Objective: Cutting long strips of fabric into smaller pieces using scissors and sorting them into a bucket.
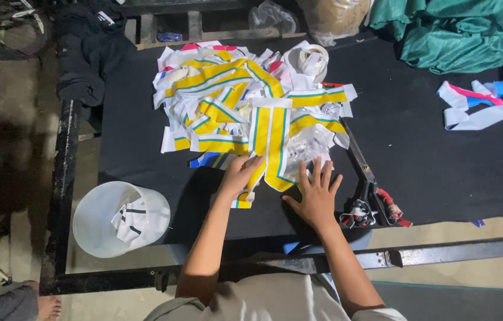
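Bare black tabletop (pixel 442 166) lay open at right and along the left edge, while the ribbon pile (pixel 251 107) filled the upper centre, scissors (pixel 367 190) blocked lower right, and a white bucket (pixel 120 219) sat lower left.

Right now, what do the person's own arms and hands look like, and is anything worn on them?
Both forearms are bare down to the wrists. The left hand and right hand wear no gloves, and no rings, watch or bracelets show. Pale beige short sleeves show at the frame's bottom edge, the right one ending above the elbow. Fingernails are short, with no polish showing.
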